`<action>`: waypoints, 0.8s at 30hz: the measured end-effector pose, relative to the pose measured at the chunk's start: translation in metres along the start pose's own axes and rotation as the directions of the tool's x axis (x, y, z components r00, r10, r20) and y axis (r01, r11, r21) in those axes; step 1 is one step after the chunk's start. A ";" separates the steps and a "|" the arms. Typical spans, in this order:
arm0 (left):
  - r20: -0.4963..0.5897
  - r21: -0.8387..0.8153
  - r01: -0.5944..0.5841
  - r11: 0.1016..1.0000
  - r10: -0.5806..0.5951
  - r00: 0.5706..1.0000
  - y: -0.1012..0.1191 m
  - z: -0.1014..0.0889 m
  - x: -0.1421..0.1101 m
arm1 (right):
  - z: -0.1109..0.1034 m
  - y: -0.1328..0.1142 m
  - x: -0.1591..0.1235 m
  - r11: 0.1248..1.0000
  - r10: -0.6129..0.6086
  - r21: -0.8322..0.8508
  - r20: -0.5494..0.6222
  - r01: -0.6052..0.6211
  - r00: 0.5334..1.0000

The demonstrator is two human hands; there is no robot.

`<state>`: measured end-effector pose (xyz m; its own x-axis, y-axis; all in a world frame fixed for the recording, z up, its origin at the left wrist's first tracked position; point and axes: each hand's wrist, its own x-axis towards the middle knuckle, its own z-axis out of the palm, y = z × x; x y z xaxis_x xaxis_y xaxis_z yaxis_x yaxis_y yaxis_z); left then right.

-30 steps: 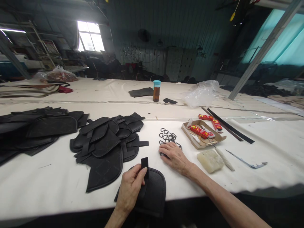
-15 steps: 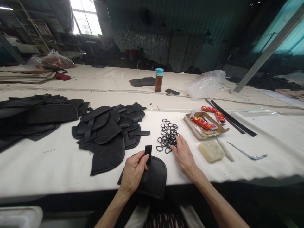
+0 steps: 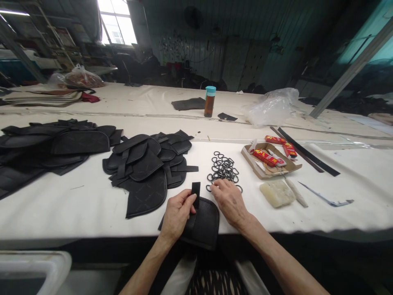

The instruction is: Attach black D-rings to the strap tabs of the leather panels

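My left hand [image 3: 178, 211] pinches the short upright strap [image 3: 195, 192] of a black leather flap piece [image 3: 202, 227], which hangs partly over the table's front edge. My right hand [image 3: 230, 200] is at the near side of a heap of black metal D-rings [image 3: 224, 168]. Its fingers are curled together, and some rings lie partly under them. Whether a ring is between the fingertips is hidden. Left of my left hand lies a pile of similar black flap pieces [image 3: 145, 192] with straps.
Another black pile [image 3: 80, 142] lies far left. At right are a cardboard tray [image 3: 264, 176] with red boxes, a yellowish block [image 3: 276, 194], a pointed metal tool [image 3: 328, 198] and dark strips [image 3: 310, 151]. Farther back stand a blue-capped bottle [image 3: 209, 102] and a plastic bag [image 3: 273, 107].
My right hand has drawn back slightly toward the table's front edge, and its fingers have curled over the near rings. My left hand still pinches the strap. The view has shifted slightly.
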<state>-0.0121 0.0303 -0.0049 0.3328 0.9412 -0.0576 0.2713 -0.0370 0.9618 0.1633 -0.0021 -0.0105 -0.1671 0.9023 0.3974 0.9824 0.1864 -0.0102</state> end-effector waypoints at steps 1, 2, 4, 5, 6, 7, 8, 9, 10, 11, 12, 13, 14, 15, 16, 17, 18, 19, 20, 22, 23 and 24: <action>0.007 -0.004 0.003 1.000 -0.003 1.000 0.000 -0.001 0.000 | 0.000 -0.002 0.002 0.999 -0.044 -0.017 0.019 0.044 0.999; 0.015 -0.007 0.005 1.000 -0.005 1.000 0.000 -0.001 0.000 | 0.000 -0.003 0.004 0.996 -0.085 -0.032 0.037 0.086 0.996; 0.034 -0.012 0.011 1.000 -0.011 0.999 0.000 -0.002 0.001 | 0.000 -0.003 0.008 0.987 -0.148 -0.056 0.064 0.151 0.987; 0.043 -0.016 0.016 1.000 -0.015 0.999 0.001 -0.002 0.001 | 0.000 -0.003 0.009 0.983 -0.170 -0.066 0.072 0.174 0.983; 0.052 -0.022 0.022 1.000 -0.021 0.998 0.002 -0.002 0.001 | 0.001 -0.003 0.010 0.979 -0.186 -0.072 0.078 0.192 0.979; 0.059 -0.029 0.030 0.999 -0.028 0.998 0.002 -0.002 0.002 | 0.001 -0.003 0.011 0.976 -0.200 -0.077 0.081 0.206 0.977; 0.064 -0.036 0.041 0.999 -0.038 0.997 0.003 -0.002 0.002 | 0.002 -0.003 0.012 0.974 -0.208 -0.079 0.081 0.214 0.975; 0.068 -0.045 0.053 0.998 -0.050 0.996 0.005 -0.002 0.003 | 0.003 -0.003 0.013 0.973 -0.209 -0.080 0.077 0.215 0.975; 0.073 -0.056 0.066 0.996 -0.061 0.995 0.006 -0.003 0.004 | 0.004 -0.002 0.013 0.975 -0.203 -0.079 0.069 0.209 0.977; 0.079 -0.066 0.077 0.995 -0.072 0.994 0.006 -0.003 0.004 | 0.005 -0.002 0.014 0.978 -0.190 -0.077 0.056 0.194 0.980; 0.085 -0.078 0.087 0.993 -0.080 0.993 0.007 -0.003 0.005 | 0.006 -0.001 0.014 0.983 -0.168 -0.073 0.039 0.170 0.985; 0.090 -0.088 0.093 0.992 -0.085 0.992 0.007 -0.004 0.006 | 0.006 0.000 0.014 0.988 -0.137 -0.067 0.016 0.138 0.990; 0.095 -0.096 0.099 0.990 -0.089 0.991 0.008 -0.004 0.006 | 0.006 0.001 0.014 0.994 -0.098 -0.056 -0.012 0.097 0.995; 0.100 -0.103 0.104 0.989 -0.094 0.991 0.008 -0.005 0.006 | 0.006 0.002 0.013 0.998 -0.052 -0.041 -0.045 0.050 0.998; 0.105 -0.108 0.111 0.988 -0.099 0.989 0.008 -0.005 0.006 | 0.005 0.002 0.013 1.000 -0.003 -0.019 -0.081 0.002 0.997; 0.111 -0.114 0.119 0.986 -0.106 0.988 0.008 -0.005 0.006 | 0.003 0.001 0.012 0.999 0.044 0.007 -0.116 -0.043 0.992; 0.117 -0.120 0.126 0.985 -0.112 0.987 0.008 -0.005 0.005 | 0.001 0.001 0.011 0.996 0.085 0.038 -0.149 -0.080 0.985; 0.123 -0.125 0.133 0.983 -0.118 0.985 0.009 -0.004 0.005 | -0.001 -0.001 0.011 0.992 0.115 0.069 -0.177 -0.104 0.978; 0.127 -0.129 0.138 0.982 -0.121 0.984 0.010 -0.004 0.004 | -0.003 -0.003 0.010 0.988 0.133 0.099 -0.199 -0.115 0.971; 0.138 -0.135 0.143 0.980 -0.125 0.983 0.013 -0.002 0.003 | -0.005 -0.007 0.010 0.984 0.137 0.146 -0.232 -0.105 0.963; 0.146 -0.137 0.145 0.980 -0.124 0.981 0.014 -0.001 0.003 | -0.006 -0.010 0.010 0.983 0.127 0.161 -0.244 -0.089 0.961; 0.155 -0.138 0.145 0.980 -0.124 0.980 0.015 0.000 0.003 | -0.006 -0.012 0.011 0.983 0.111 0.172 -0.254 -0.068 0.961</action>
<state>-0.0073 0.0330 0.0093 0.4328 0.8750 -0.2170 0.1899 0.1469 0.9708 0.1501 0.0031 -0.0010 -0.0301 0.7889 0.6138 0.9625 0.1884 -0.1950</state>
